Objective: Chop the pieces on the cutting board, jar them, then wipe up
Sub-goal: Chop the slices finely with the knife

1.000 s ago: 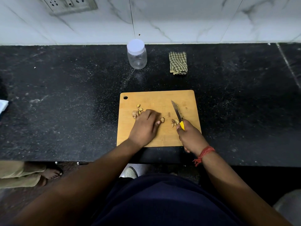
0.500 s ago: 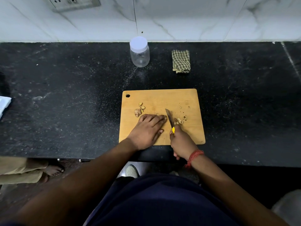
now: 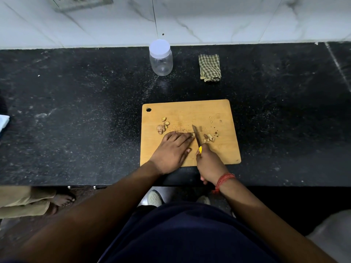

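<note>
Head view: cutting board (image 3: 224,149) overhangs counter edge (image 3: 284,184); jar (image 3: 161,59) well apart.

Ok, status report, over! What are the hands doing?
Left hand pinning a piece. Right hand gripping knife, cutting. Jar capped. Nothing in the way.

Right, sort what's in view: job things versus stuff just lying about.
Job: cutting board, knife, whole pieces, chopped pieces, lidded jar, checked cloth.

Lying about: wall socket, pale object at left edge.
</note>
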The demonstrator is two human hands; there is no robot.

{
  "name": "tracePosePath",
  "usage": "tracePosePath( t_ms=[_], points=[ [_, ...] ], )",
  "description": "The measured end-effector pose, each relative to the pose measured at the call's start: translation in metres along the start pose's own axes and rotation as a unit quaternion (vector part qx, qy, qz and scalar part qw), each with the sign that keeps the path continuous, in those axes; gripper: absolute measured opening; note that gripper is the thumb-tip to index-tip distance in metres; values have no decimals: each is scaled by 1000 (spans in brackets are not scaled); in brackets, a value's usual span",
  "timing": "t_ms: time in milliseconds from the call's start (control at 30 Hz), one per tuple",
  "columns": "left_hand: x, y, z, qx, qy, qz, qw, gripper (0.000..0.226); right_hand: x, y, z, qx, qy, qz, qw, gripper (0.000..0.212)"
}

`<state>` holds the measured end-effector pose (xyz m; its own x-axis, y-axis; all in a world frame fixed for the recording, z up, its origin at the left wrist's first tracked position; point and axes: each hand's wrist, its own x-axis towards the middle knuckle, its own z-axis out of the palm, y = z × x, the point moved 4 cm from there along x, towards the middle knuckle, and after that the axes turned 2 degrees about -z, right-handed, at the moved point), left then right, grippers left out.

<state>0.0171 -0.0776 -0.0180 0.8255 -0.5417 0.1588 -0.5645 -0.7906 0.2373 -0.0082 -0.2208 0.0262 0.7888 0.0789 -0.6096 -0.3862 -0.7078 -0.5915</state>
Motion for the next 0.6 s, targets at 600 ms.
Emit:
tracePosePath(
  t_ms=[600],
  points=[
    [-1, 5, 4, 47, -17, -8, 999, 48, 6, -12, 11, -16, -23, 77, 997, 59]
  ],
)
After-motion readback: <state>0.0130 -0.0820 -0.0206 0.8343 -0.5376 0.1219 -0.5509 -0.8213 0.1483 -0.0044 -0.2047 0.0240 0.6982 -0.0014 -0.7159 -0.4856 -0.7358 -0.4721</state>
